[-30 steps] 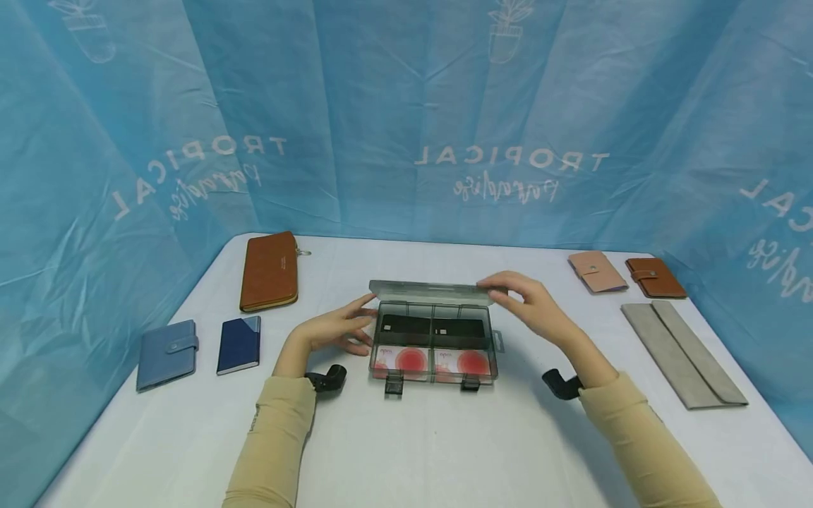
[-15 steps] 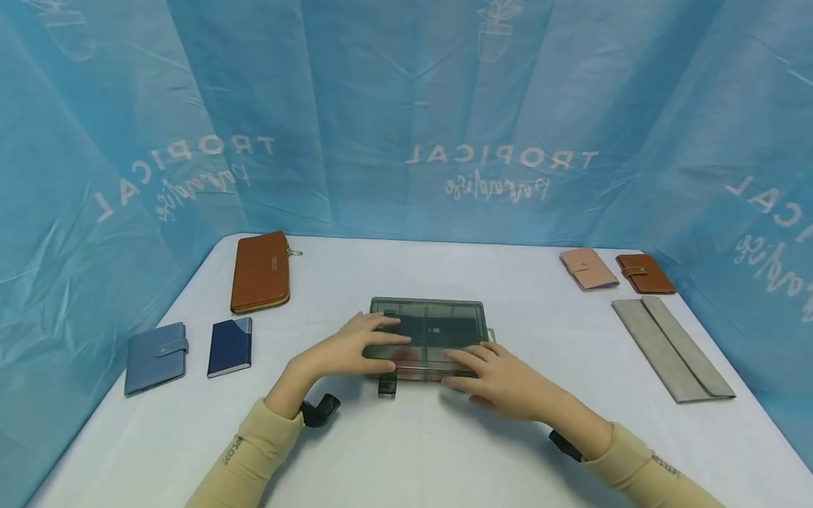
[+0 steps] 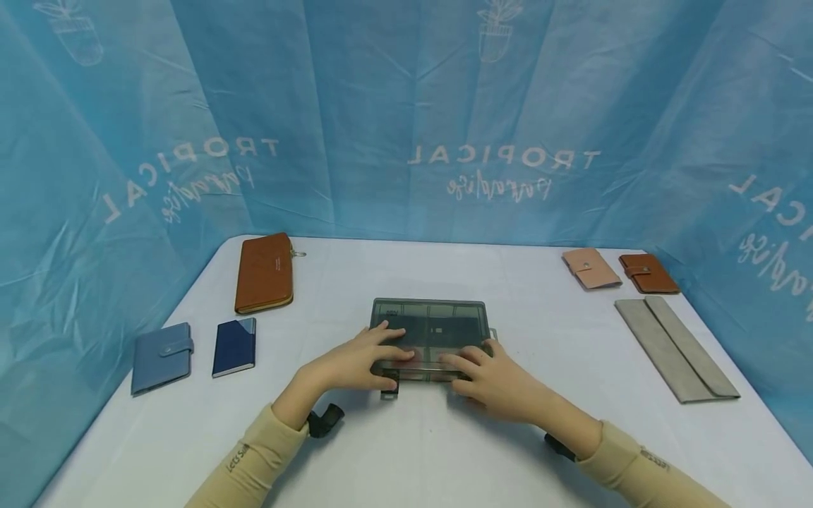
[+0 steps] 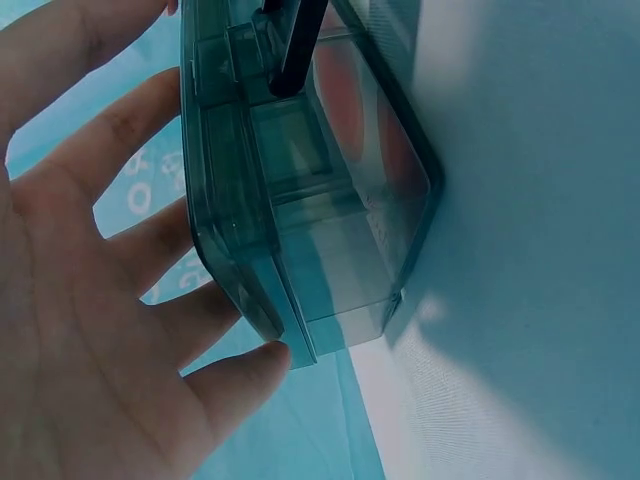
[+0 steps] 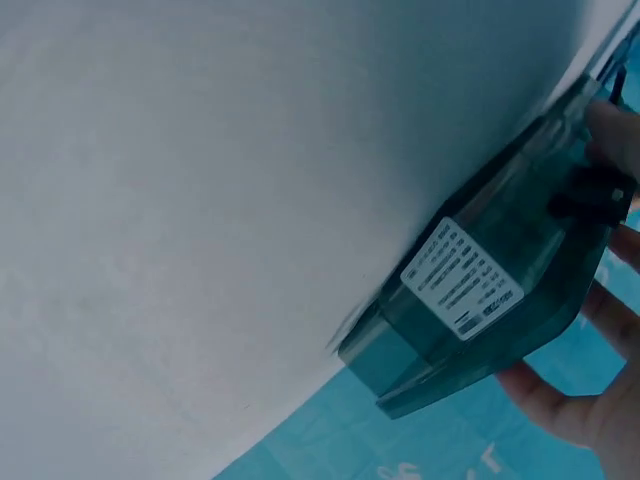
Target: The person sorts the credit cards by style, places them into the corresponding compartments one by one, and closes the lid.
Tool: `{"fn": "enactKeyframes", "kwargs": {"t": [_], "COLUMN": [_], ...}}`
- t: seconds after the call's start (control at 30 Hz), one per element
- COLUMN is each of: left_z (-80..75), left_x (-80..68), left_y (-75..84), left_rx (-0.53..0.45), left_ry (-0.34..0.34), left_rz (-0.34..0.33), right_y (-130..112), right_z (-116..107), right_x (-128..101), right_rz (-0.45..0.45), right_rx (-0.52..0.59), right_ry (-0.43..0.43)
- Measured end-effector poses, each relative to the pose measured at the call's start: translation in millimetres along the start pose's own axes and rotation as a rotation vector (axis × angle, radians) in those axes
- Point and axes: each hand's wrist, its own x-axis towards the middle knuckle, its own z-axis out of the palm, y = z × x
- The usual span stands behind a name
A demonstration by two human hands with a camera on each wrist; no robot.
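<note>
A smoky, see-through compartment box [image 3: 444, 314] lies on the white table with its lid down. Through the lid show dark cards, and red-and-white ones appear through the side [image 4: 345, 95] in the left wrist view. My left hand [image 3: 356, 363] rests spread fingers on the lid's front left, its thumb by the black latch [image 3: 389, 390], which hangs down. Over the front right corner, my right hand [image 3: 502, 384] lays its fingers on the lid, thumb at the front. The right wrist view shows the other latch [image 5: 595, 197] beside that hand and a printed label [image 5: 462, 280].
On the left lie a brown zip wallet [image 3: 265, 274], a blue strap wallet [image 3: 161, 358] and a navy card holder [image 3: 233, 348]. The right side holds a pink wallet [image 3: 591, 269], a small brown wallet [image 3: 649, 274] and a long grey envelope wallet [image 3: 676, 349]. A blue curtain [image 3: 381, 106] hangs behind.
The raised lid has come down over the box. Both hands have moved from the box's sides and lid edge onto the lid's front part, one near each latch.
</note>
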Motion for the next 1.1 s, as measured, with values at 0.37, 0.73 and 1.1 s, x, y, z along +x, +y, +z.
{"fn": "enactKeyframes", "kwargs": {"t": [0.37,0.73,1.1], "left_z": [0.2,2.0,30.3], "left_x": [-0.4,-0.3,18.9], "left_y": [-0.4,1.7,38.8], "left_rx": [-0.022,-0.013,0.432], "left_ry": [0.008,0.01,0.103], "left_rz": [-0.004,-0.017,-0.162], "right_y": [13.0,12.1,11.7], "right_z": [-3.0,-4.3,-4.2], "right_x": [-3.0,-1.3,-0.3], "right_rz": [0.198,0.281,0.345], "right_rx": [0.194,0.225,0.264], "right_ry": [0.075,0.095,0.031]}}
